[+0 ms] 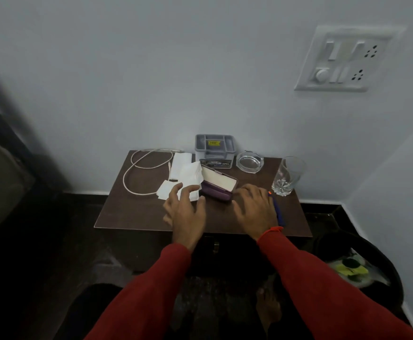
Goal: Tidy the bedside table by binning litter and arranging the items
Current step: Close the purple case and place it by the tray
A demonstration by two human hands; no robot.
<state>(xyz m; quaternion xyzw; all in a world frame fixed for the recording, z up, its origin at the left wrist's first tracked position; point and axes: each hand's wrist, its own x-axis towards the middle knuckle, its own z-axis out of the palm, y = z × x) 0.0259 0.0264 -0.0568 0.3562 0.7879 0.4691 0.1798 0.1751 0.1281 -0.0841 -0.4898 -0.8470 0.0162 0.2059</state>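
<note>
Over the bedside table [131, 217], going left to right: a white cable [136, 175] lies looped at the far left, crumpled tissue papers [183, 177] beside it, then an open purple case [219, 186]. My left hand [185, 212] hovers with fingers spread, fingertips on the near edge of the tissues, holding nothing. My right hand [254, 207] rests flat and relaxed just beside the case, over a blue pen [277, 212]. I judge the litter step is just starting; next I must gather the tissues and carry them to the bin [382, 263] at right.
</note>
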